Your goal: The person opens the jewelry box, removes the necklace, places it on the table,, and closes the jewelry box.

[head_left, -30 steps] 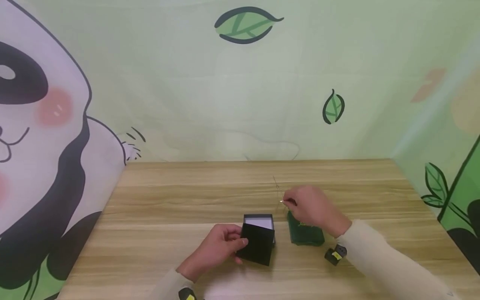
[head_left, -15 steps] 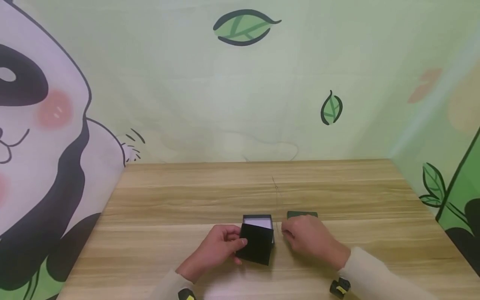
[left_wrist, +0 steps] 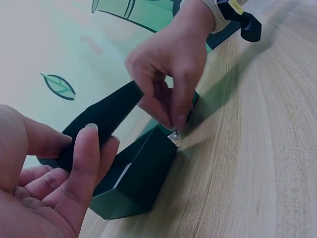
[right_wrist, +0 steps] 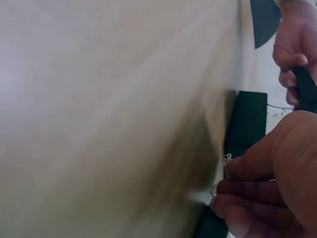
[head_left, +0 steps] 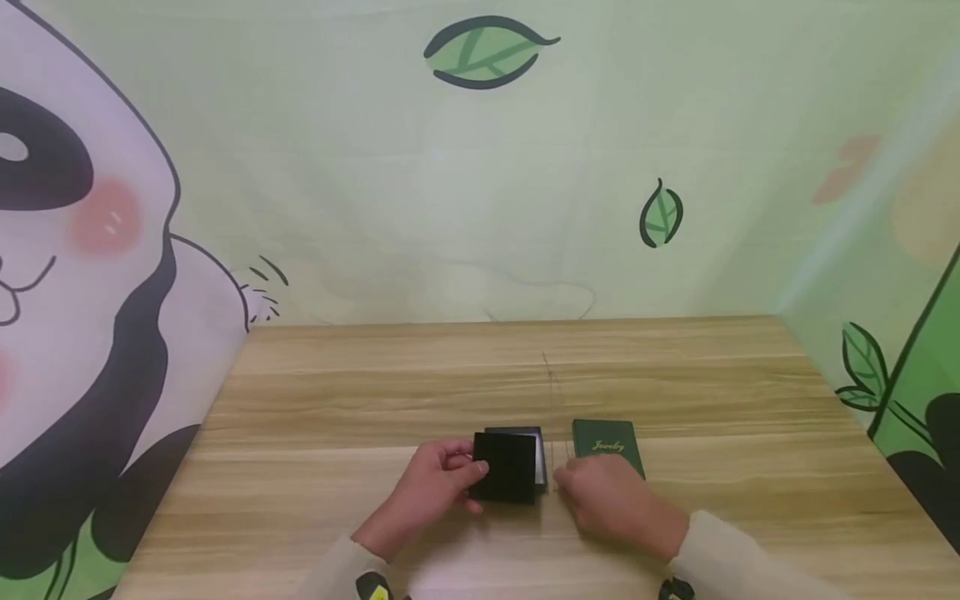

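Note:
My left hand (head_left: 438,487) pinches a black square pad (head_left: 504,468), thick and fuzzy-edged in the left wrist view, tilted above an open dark green box (left_wrist: 143,178). The pad hides most of the box's pale inside. My right hand (head_left: 618,504), lowered to the table just right of the box, pinches a small silver piece (left_wrist: 174,136) between thumb and fingertips. In the right wrist view it looks like a fine silver chain (right_wrist: 226,161). A thin necklace chain (head_left: 551,379) stretches away from that hand across the wood, faint against the grain.
A green lid (head_left: 609,435) lettered "Jewelry" lies behind my right hand, partly covered by it. The wooden table (head_left: 337,400) runs back to a wall hanging with a panda (head_left: 127,275) and leaves.
My right hand has come down and toward me from above the lid, bringing the silver piece beside the box. The left hand has raised the black pad slightly, covering more of the box.

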`<action>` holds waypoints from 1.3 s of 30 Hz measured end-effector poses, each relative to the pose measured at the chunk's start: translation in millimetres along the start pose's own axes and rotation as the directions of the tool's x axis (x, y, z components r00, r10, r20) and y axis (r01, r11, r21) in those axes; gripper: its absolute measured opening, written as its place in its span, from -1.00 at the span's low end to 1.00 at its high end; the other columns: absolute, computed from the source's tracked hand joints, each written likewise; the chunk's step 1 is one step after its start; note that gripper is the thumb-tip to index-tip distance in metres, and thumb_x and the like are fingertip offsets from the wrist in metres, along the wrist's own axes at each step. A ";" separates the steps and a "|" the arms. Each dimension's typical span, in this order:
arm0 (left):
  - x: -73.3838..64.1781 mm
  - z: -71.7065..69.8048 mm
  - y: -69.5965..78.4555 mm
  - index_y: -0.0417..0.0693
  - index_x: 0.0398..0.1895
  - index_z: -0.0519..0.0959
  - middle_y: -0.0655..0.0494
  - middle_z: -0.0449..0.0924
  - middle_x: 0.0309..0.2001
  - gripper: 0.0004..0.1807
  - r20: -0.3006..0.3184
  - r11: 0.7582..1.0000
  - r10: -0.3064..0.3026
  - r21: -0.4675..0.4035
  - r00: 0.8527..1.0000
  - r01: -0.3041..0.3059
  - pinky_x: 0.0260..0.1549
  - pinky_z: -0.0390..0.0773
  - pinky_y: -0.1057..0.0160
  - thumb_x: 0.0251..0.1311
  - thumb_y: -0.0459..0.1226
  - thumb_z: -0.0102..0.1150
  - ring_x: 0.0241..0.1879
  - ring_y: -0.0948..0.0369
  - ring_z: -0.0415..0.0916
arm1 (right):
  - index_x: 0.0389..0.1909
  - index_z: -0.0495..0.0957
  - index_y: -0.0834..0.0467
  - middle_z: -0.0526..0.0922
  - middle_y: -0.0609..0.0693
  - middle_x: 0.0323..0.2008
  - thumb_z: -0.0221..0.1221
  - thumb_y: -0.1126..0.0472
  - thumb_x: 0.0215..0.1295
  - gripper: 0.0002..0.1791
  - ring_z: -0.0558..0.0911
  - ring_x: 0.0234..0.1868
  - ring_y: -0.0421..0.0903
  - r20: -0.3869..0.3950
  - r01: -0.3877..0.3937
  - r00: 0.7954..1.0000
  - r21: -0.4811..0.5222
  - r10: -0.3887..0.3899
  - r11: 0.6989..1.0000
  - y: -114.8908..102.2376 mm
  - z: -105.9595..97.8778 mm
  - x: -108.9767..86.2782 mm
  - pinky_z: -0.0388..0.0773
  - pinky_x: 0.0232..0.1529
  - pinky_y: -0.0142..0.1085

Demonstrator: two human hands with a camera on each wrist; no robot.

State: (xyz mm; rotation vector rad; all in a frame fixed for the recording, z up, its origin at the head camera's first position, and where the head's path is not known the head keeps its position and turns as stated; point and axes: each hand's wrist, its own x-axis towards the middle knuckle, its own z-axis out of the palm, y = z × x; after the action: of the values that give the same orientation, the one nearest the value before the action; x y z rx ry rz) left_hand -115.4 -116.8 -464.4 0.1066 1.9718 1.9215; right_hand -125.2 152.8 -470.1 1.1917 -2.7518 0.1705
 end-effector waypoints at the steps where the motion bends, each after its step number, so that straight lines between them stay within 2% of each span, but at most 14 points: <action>1: 0.3 0.0 0.1 -0.39 0.08 0.56 0.16 0.70 -0.39 -0.71 -0.005 1.000 -0.003 0.002 1.000 0.003 -0.41 0.78 0.29 0.40 -0.38 0.22 -0.60 0.27 0.61 | -0.59 0.48 0.03 0.45 -0.18 -0.65 0.29 0.26 0.27 -0.73 0.41 -0.64 -0.26 0.011 0.000 1.000 0.000 0.000 1.000 -0.8 1.5 -0.9 0.43 -0.63 -0.38; 5: 1.4 0.0 1.3 -0.41 0.12 0.53 0.20 0.69 -0.43 -0.67 -0.046 1.000 -0.018 0.007 0.999 0.018 -0.36 0.80 0.26 0.40 -0.36 0.24 -0.62 0.28 0.60 | -0.54 0.54 0.05 0.48 -0.16 -0.62 0.29 0.23 0.32 -0.77 0.43 -0.62 -0.25 0.034 0.001 0.999 -0.004 0.000 1.000 -3.1 4.6 -3.5 0.44 -0.62 -0.37; 8: 1.5 0.3 2.4 -0.44 0.20 0.49 0.18 0.71 -0.39 -0.60 -0.076 1.000 -0.023 -0.001 0.997 0.023 -0.36 0.80 0.26 0.40 -0.35 0.25 -0.61 0.29 0.59 | -0.55 0.54 0.02 0.47 -0.18 -0.63 0.28 0.22 0.30 -0.77 0.42 -0.62 -0.27 0.018 -0.002 1.000 -0.008 0.002 1.000 -4.2 2.7 -4.8 0.43 -0.61 -0.39; 10: 1.7 1.0 3.1 -0.44 0.20 0.50 0.17 0.72 -0.37 -0.59 -0.081 1.000 -0.026 -0.013 0.996 0.025 -0.37 0.80 0.26 0.40 -0.35 0.25 -0.58 0.28 0.60 | -0.54 0.54 0.01 0.49 -0.19 -0.60 0.29 0.21 0.29 -0.79 0.45 -0.59 -0.27 -0.033 -0.007 0.999 -0.007 0.006 1.000 -5.1 -2.7 -4.9 0.46 -0.59 -0.39; 13: 2.7 2.2 3.7 -0.42 0.16 0.50 0.18 0.70 -0.38 -0.62 -0.084 0.999 -0.028 -0.025 0.996 0.026 -0.37 0.79 0.25 0.40 -0.35 0.26 -0.57 0.27 0.59 | -0.36 0.64 0.05 0.65 -0.14 -0.42 0.33 0.12 0.32 -0.89 0.63 -0.40 -0.21 -0.153 -0.053 0.987 0.007 0.053 0.999 -6.7 -15.6 -1.8 0.66 -0.42 -0.31; 15: 3.9 3.6 4.8 -0.40 0.16 0.52 0.16 0.70 -0.37 -0.63 -0.087 0.999 -0.026 -0.027 0.996 0.024 -0.36 0.79 0.23 0.40 -0.34 0.27 -0.56 0.26 0.59 | -0.09 0.68 0.11 0.73 -0.05 -0.15 0.33 -0.01 0.38 -0.72 0.72 -0.14 -0.14 -0.203 -0.076 0.975 0.055 0.085 0.996 -7.1 -25.3 2.7 0.77 -0.15 -0.21; 17: 5.5 4.9 5.8 -0.39 0.16 0.52 0.09 0.74 -0.33 -0.62 -0.082 1.000 -0.016 -0.023 0.996 0.014 -0.37 0.79 0.23 0.40 -0.33 0.27 -0.55 0.26 0.61 | 0.25 0.57 0.15 0.66 0.04 0.20 0.30 -0.19 0.39 -0.39 0.69 0.17 -0.04 -0.181 -0.089 0.977 0.138 0.113 0.986 -7.3 -33.0 8.0 0.74 0.15 -0.10; 21: 8.4 8.8 8.4 -0.40 0.18 0.56 -0.20 0.79 -0.14 -0.63 -0.036 1.000 0.006 -0.029 0.999 -0.007 -0.41 0.77 0.29 0.40 -0.34 0.25 -0.41 0.20 0.71 | 0.57 0.26 0.07 0.30 0.09 0.57 0.24 -0.42 0.29 -0.01 0.44 0.51 0.08 -0.038 -0.077 0.995 0.290 0.092 0.954 -7.8 -41.3 17.6 0.55 0.43 0.03; 23: 8.9 10.9 10.1 -0.41 0.18 0.56 -0.28 0.77 -0.07 -0.63 -0.014 0.999 0.008 -0.035 1.000 -0.008 -0.42 0.76 0.33 0.41 -0.35 0.23 -0.32 0.16 0.74 | 0.59 0.23 0.05 0.25 0.08 0.60 0.27 -0.43 0.25 0.03 0.40 0.54 0.10 0.007 -0.058 0.998 0.314 0.059 0.948 -8.2 -42.2 21.6 0.54 0.44 0.04; 26: 9.3 13.1 12.5 -0.42 0.20 0.54 -0.36 0.74 0.00 -0.63 0.008 0.999 0.003 -0.041 1.000 -0.002 -0.43 0.76 0.36 0.43 -0.36 0.20 -0.25 0.10 0.75 | 0.56 0.29 0.03 0.32 0.07 0.55 0.33 -0.37 0.24 -0.02 0.43 0.50 0.08 0.051 -0.039 0.998 0.307 0.025 0.951 -8.9 -42.1 25.2 0.56 0.41 0.03; 30: 9.8 13.1 12.6 -0.42 0.21 0.54 -0.36 0.74 0.00 -0.61 -0.013 0.999 0.012 -0.030 1.000 -0.012 -0.42 0.75 0.36 0.44 -0.33 0.20 -0.26 0.12 0.73 | 0.49 0.39 0.04 0.45 0.08 0.45 0.39 -0.24 0.27 -0.15 0.53 0.40 0.07 0.053 -0.026 0.999 0.290 0.011 0.957 -7.5 -41.9 29.0 0.61 0.36 0.01; 32: 9.8 10.9 11.3 -0.36 0.20 0.58 -0.28 0.76 -0.02 -0.60 -0.056 0.999 0.039 0.021 0.998 -0.038 -0.32 0.76 0.34 0.43 -0.26 0.25 -0.21 0.14 0.72 | 0.47 0.43 0.04 0.48 0.09 0.42 0.42 -0.17 0.27 -0.19 0.57 0.37 0.07 0.034 -0.024 0.999 0.296 0.015 0.955 -4.7 -41.5 31.4 0.63 0.33 0.01; 35: 10.0 4.2 7.7 -0.22 0.17 0.63 -0.13 0.75 0.02 -0.58 -0.118 0.982 0.102 0.168 0.988 -0.081 -0.10 0.76 0.25 0.39 -0.13 0.31 -0.06 0.15 0.69 | 0.43 0.48 0.04 0.49 0.13 0.41 0.45 -0.10 0.24 -0.23 0.59 0.34 0.11 0.023 -0.038 0.999 0.305 0.033 0.952 1.3 -41.2 33.8 0.65 0.31 0.02; 39: 11.8 -6.0 -0.2 -0.11 0.26 0.61 -0.05 0.65 0.25 -0.45 -0.129 0.924 0.163 0.368 0.978 -0.105 0.08 0.72 0.06 0.30 -0.03 0.41 0.08 0.03 0.65 | 0.40 0.52 0.04 0.48 0.18 0.42 0.48 -0.04 0.22 -0.26 0.57 0.36 0.17 0.036 -0.053 0.998 0.292 0.045 0.955 9.6 -39.4 34.7 0.62 0.33 0.08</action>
State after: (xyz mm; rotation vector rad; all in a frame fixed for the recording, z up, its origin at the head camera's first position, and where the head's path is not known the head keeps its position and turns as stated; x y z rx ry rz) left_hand -128.2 -118.7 -467.3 0.1987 2.4672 1.6676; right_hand -152.5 140.7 -425.9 1.1968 -2.8554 0.5909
